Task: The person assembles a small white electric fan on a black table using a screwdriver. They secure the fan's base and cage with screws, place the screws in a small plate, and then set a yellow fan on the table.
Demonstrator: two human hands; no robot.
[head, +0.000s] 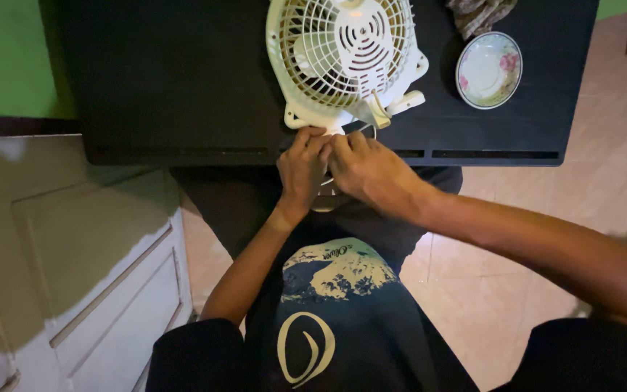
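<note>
The fan (346,58) is cream-white all over, its grille a pattern of fine ribs ringing a slotted centre. The tabletop (183,80) is plain black. The saucer (489,70) is white with pink flowers around its rim. The cloth (480,13) is brownish and mottled. The shirt (328,319) is black with a pale cream print. The wall (1,58) is green, the cabinet (74,276) off-white, the floor (604,167) pale pinkish tile.

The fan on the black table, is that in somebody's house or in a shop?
Probably a home. The cream plastic fan lies on a black table beside a flowered china saucer, with a white panelled cabinet, tiled floor and green wall around.
</note>
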